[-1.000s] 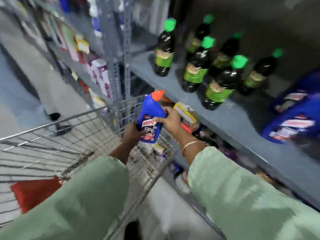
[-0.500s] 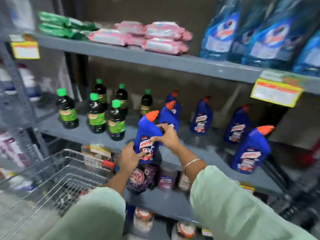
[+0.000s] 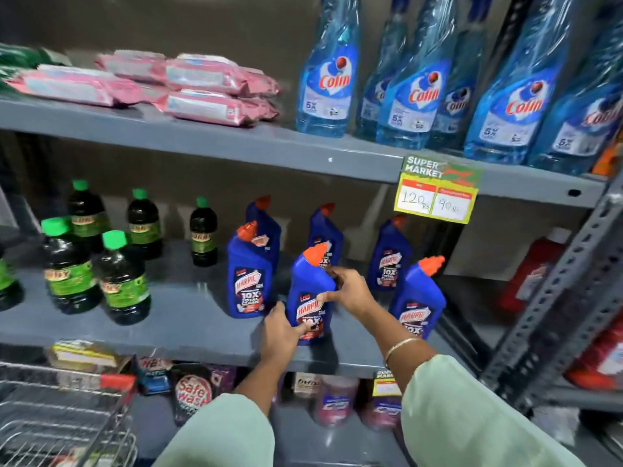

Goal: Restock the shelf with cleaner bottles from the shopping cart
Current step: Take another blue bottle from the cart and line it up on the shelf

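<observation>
Gripping the blue plastic cleaner bottle with orange cap (image 3: 312,291), left hand (image 3: 281,328) low, right hand (image 3: 347,291) at its shoulder; it looks rigid, rather heavy.

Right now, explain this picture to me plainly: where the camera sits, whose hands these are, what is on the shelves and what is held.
There is no machine here. The one picture comes from a camera worn on a person's head, looking down at their bare hands. The left hand and the right hand both grip a blue Harpic bottle, standing at the front of the grey middle shelf. More blue Harpic bottles stand around it, dark green-capped bottles to the left. Above sit pale blue Colin bottles and pink packets. The wire cart is at lower left.
</observation>
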A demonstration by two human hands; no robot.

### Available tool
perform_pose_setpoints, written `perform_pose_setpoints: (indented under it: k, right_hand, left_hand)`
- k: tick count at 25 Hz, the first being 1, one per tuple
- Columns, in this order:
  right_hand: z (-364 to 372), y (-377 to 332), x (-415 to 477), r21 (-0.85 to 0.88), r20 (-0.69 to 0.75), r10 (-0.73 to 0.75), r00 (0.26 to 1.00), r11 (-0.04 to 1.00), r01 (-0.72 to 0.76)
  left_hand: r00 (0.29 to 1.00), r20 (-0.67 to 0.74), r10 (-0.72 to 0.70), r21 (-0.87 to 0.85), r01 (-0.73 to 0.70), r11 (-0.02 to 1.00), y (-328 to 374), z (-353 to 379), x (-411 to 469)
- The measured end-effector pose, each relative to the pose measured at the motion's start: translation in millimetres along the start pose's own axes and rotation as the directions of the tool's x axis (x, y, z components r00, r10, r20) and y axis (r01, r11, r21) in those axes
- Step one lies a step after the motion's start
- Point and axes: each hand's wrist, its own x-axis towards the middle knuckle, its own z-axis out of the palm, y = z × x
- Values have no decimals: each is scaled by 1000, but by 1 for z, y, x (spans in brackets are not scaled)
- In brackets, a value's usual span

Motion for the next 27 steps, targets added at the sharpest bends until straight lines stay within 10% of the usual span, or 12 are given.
perform_pose_setpoints:
  k: [27]
  right_hand:
    - [25, 72, -26, 373, 49, 293, 955, 882, -289]
  left_hand:
    - [959, 283, 11, 152, -56, 987, 0, 6, 24]
